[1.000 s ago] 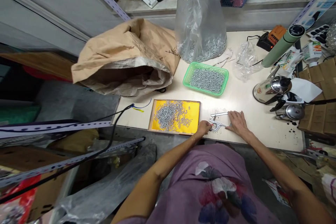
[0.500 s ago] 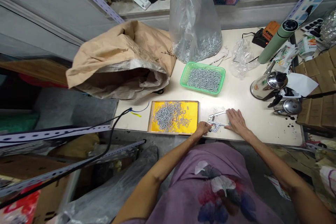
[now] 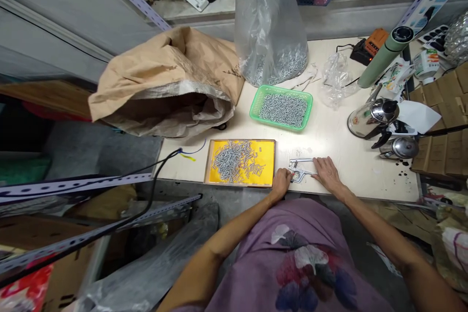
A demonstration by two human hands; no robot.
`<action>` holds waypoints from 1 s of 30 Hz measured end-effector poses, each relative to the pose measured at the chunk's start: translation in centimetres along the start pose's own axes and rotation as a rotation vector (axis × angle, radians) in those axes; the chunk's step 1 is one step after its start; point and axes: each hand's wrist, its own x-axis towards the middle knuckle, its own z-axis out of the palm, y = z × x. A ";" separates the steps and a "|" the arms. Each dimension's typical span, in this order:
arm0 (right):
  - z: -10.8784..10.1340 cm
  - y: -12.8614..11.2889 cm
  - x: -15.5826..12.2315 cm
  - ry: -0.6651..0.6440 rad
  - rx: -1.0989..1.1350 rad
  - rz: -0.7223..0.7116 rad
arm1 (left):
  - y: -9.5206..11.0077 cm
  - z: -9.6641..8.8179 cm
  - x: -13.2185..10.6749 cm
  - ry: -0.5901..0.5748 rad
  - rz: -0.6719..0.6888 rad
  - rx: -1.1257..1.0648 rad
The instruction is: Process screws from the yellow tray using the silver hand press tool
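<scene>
A metal plier-like hand tool [image 3: 300, 175] with two long handles lies at the table's front edge. My right hand [image 3: 328, 174] is closed around the handle ends at its right, fingers over the upper handle. At the tool's left end, my left hand [image 3: 282, 181] is pinched against the head; whatever is between its fingertips is too small to make out. Just left of that hand sits a shallow tray with a yellow bottom [image 3: 268, 156], holding a heap of small metal pins [image 3: 230, 160], rivet- or screw-like. Behind it stands a green plastic basket [image 3: 309, 107] filled with similar pieces [image 3: 283, 109].
A large brown paper sack [image 3: 157, 73] gapes at the back left. Beside it stands a clear plastic bag [image 3: 270, 24] of metal pieces. On the right are a green bottle [image 3: 382, 61], a metal pot [image 3: 369, 119] and a smaller pot [image 3: 400, 147]. A black cable [image 3: 157, 175] crosses the left edge.
My right hand's fingers have curled in, and the tool's handles have come closer together. My left hand stays at the tool's head. The whole view has shifted slightly.
</scene>
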 end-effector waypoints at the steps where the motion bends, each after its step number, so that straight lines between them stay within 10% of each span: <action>1: 0.1 -0.1 -0.1 0.004 0.004 0.006 | 0.4 0.0 -0.2 0.050 0.139 0.097; 5: 0.0 -0.3 -0.2 0.014 0.016 0.031 | 2.8 0.4 0.7 0.037 0.603 0.412; 9: -0.6 -0.7 -0.4 0.000 -0.002 0.061 | 4.5 1.2 2.6 -0.014 0.771 0.596; 30: -1.0 -0.9 -0.1 -0.025 -0.065 0.098 | 4.7 2.5 4.0 -0.062 0.736 0.609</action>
